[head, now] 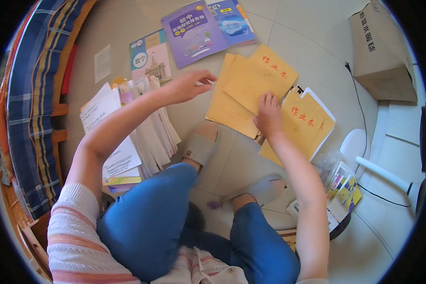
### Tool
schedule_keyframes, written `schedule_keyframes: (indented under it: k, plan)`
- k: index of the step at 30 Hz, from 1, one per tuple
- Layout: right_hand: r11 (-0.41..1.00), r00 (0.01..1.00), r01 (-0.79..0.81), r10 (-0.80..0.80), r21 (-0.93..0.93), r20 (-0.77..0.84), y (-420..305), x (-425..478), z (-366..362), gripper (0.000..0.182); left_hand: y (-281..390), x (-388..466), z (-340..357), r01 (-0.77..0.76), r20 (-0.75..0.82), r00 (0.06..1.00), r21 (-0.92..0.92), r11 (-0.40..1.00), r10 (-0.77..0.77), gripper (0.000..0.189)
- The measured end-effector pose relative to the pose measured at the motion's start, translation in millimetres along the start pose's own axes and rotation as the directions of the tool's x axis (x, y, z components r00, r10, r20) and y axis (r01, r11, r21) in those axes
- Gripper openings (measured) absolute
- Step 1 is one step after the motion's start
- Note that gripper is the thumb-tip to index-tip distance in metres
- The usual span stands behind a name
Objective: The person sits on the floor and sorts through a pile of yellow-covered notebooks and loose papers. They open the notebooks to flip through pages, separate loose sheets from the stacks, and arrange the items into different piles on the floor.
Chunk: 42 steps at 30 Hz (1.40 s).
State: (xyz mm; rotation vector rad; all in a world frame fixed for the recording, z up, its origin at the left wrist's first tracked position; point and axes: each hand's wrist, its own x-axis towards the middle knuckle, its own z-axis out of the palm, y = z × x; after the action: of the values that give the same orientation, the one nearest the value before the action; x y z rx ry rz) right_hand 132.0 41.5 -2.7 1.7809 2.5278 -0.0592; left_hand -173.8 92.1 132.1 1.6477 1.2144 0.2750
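My right hand (pixel 269 115) rests with spread fingers on the lower edge of a tan exercise book (pixel 261 80), which lies on top of a fanned pile of similar books with red printing. To the right of that hand, more tan exercise books (pixel 298 124) lie over a white-edged sheet or cover. Held in the air left of the pile, my left hand (pixel 195 86) has its fingers apart and nothing in them. Beyond it lie a purple workbook (pixel 195 32), a blue workbook (pixel 234 25) and a pink and teal textbook (pixel 151 53).
A thick stack of papers (pixel 156 131) stands beside my left knee. A cardboard box (pixel 383 53) sits at the upper right, near a black cable (pixel 360 96). A white lamp-like stand (pixel 381 170) and a container of books (pixel 340 195) are at the right. A plaid-covered bed (pixel 42 106) borders the left.
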Motion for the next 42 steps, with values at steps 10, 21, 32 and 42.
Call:
schedule_keyframes:
  k: [10,21,32,42]
  plan:
    - [0.932,0.853,0.358,-0.300,0.061,-0.428,17,-7,-88,0.021,-35,99,75,0.336,0.190,0.897,-0.879,0.337,-0.398,0.040]
    - [0.919,0.850,-0.043,0.239,0.391,-0.469,50,-133,-105,0.025,31,72,144,0.074,0.065,0.997,-0.522,0.849,-0.047,0.042]
    - [0.545,0.629,-0.451,0.756,0.707,-0.182,66,-171,-44,0.049,73,92,252,-0.198,0.473,0.855,-0.083,0.977,0.213,0.035]
    - [-0.436,0.606,-0.304,0.598,0.847,0.525,26,-161,-35,0.038,59,113,248,0.271,0.602,0.798,-0.396,0.877,0.025,0.019]
